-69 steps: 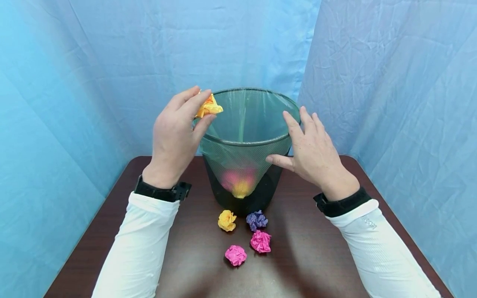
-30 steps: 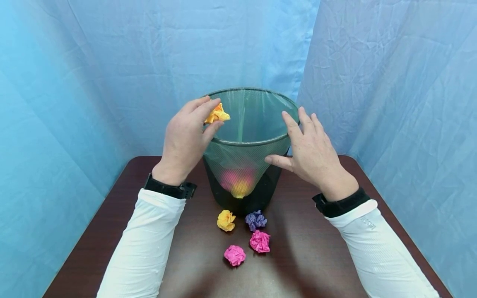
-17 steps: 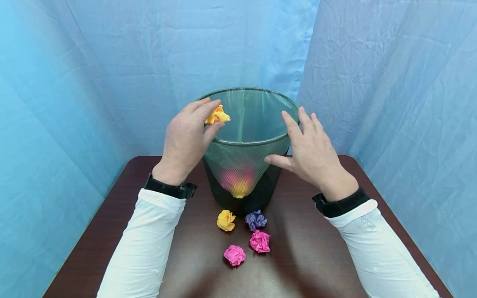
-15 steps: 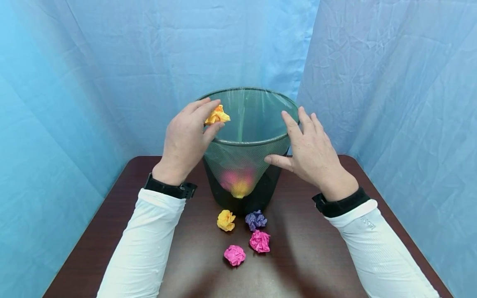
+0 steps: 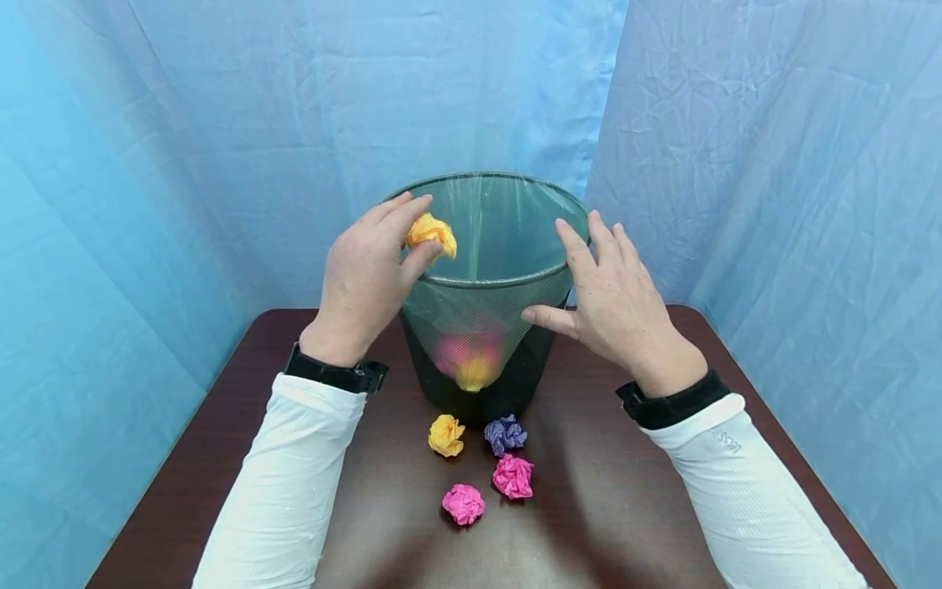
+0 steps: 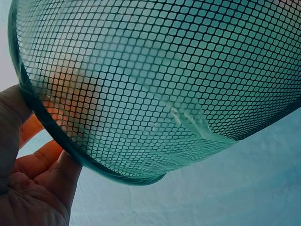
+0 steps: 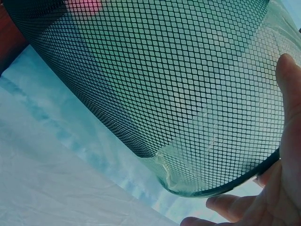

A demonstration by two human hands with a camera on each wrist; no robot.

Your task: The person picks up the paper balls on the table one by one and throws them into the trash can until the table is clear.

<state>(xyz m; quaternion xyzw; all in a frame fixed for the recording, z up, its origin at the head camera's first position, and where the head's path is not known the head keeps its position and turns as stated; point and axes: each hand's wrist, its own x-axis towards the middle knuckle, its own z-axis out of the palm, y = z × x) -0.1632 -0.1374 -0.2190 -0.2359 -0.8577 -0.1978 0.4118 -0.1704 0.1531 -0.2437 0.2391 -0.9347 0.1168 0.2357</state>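
Observation:
In the head view, a black mesh wastebasket (image 5: 545,360) with a translucent green liner (image 5: 508,229) stands upright. My left hand (image 5: 361,278) is at its left rim, fingers and thumb parted. A crumpled yellow-orange paper ball (image 5: 432,236) appears inside the opening, just below the left index fingertip and partly behind the thumb. Through the mesh in the left wrist view the ball (image 6: 73,96) shows as an orange blur beyond the fingers. My right hand (image 5: 621,303) rests against the right rim, fingers spread and thumb along the outer wall.
Before the basket, on the dark brown table (image 5: 353,523), lie a yellow paper ball (image 5: 446,436), a purple one (image 5: 504,435) and two pink ones, one nearer (image 5: 464,505). Pink and yellow paper (image 5: 474,372) shows through the mesh. Blue curtains (image 5: 294,123) surround the table.
My left hand has moved right and down over the rim with the paper ball. Since half a second ago the ball has turned and dropped slightly from the fingertips. My right hand stays put.

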